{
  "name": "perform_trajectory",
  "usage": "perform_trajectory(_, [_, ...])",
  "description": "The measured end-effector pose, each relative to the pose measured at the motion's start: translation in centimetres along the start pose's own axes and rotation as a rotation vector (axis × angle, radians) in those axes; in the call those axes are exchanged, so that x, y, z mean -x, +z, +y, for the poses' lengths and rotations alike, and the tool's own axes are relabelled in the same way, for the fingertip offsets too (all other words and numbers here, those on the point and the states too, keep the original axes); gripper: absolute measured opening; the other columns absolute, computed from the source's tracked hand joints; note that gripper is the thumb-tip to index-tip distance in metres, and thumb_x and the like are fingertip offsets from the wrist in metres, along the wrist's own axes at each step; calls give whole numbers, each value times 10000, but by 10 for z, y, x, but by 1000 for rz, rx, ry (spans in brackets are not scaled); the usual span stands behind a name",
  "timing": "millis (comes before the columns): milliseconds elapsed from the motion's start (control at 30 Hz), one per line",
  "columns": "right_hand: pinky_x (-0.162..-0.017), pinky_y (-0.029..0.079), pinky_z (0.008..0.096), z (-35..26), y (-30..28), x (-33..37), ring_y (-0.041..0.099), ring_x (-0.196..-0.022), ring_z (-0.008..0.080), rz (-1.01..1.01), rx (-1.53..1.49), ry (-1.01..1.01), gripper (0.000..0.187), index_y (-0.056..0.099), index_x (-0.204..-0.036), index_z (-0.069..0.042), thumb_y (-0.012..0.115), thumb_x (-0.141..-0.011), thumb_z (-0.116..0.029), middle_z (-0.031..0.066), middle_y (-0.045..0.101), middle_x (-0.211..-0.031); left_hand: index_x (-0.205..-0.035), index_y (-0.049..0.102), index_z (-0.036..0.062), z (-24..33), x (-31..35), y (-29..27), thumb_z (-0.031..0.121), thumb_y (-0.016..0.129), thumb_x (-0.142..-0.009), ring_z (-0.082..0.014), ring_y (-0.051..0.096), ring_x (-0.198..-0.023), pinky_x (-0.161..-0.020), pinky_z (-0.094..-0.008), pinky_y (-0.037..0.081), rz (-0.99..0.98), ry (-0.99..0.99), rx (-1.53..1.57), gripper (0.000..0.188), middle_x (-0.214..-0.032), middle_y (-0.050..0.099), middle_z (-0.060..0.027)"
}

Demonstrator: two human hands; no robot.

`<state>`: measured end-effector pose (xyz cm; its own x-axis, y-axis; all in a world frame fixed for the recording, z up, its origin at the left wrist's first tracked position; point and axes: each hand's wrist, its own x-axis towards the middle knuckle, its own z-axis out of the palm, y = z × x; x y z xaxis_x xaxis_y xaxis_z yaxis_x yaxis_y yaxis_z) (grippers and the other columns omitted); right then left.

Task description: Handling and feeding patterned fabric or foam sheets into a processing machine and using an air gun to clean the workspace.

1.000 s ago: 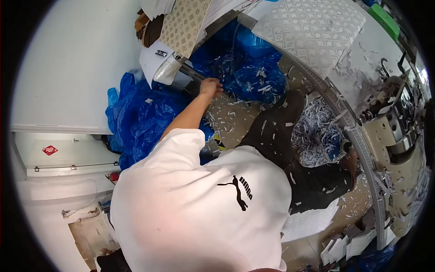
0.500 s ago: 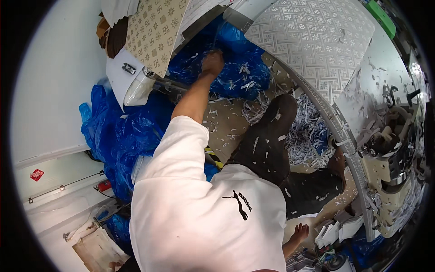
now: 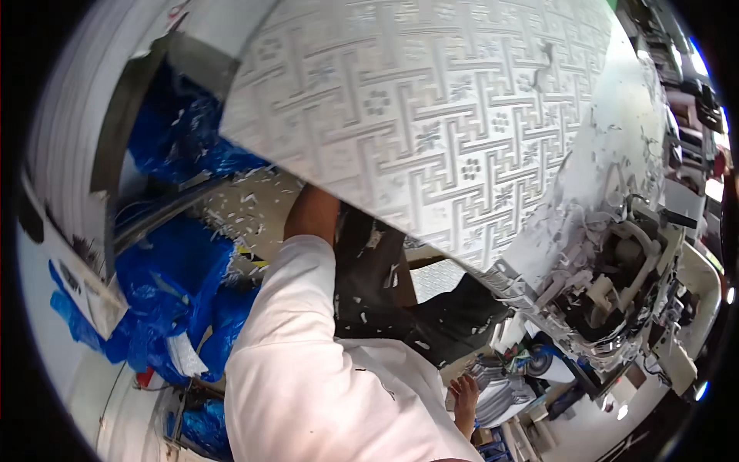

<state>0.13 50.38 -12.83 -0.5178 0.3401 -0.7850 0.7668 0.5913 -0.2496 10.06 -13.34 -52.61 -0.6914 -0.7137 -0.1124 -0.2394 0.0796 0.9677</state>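
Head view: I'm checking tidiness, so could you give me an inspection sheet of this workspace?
Surface: table, with pale scraps around a machine.
Job's things: patterned sheet lies on the table; the left forearm disappears behind its edge.
Clutter: blue plastic bunched at left; paper strips scattered on the floor.
Hands: right hand is open, nothing seen in it; left hand is hidden.
Cables: none clearly identifiable.
Surroundings: grey stacked items to the right of the right hand.
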Motion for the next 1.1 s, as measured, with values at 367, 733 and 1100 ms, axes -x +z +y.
perform_trajectory(367, [-805, 568, 356, -116, 64, 18, 692, -994, 276, -60, 430, -565, 351, 598, -1321, -15, 612, -1000, -156, 134, 652, -1229, -1128, 636, 55, 98, -33, -43, 116, 619, -960, -214, 624, -714, -590, -400, 476, 612, -322, 287, 179, -866, 650, -93])
perform_trajectory(733, [-1096, 418, 461, -243, 348, 173, 493, -1301, 423, -720, 829, -1603, 711, 472, -1442, -47, 785, -804, -44, 225, 485, -1440, -1256, 555, 105, 361, 167, -186, 73, 519, -1052, -103, 452, -728, -610, -254, 372, 723, -122, 1140, 210, -991, 548, -49])
perform_trajectory(1100, [-732, 540, 469, -172, 474, 174, 667, -1000, 382, -1076, 795, -1511, 177, 651, -927, -38, 623, -919, -213, 202, 689, -956, -1385, 428, -61, 476, 237, -264, 2, 382, -1068, -147, 424, -670, -516, -240, 390, 339, 299, 1622, 326, -1170, 424, -189])
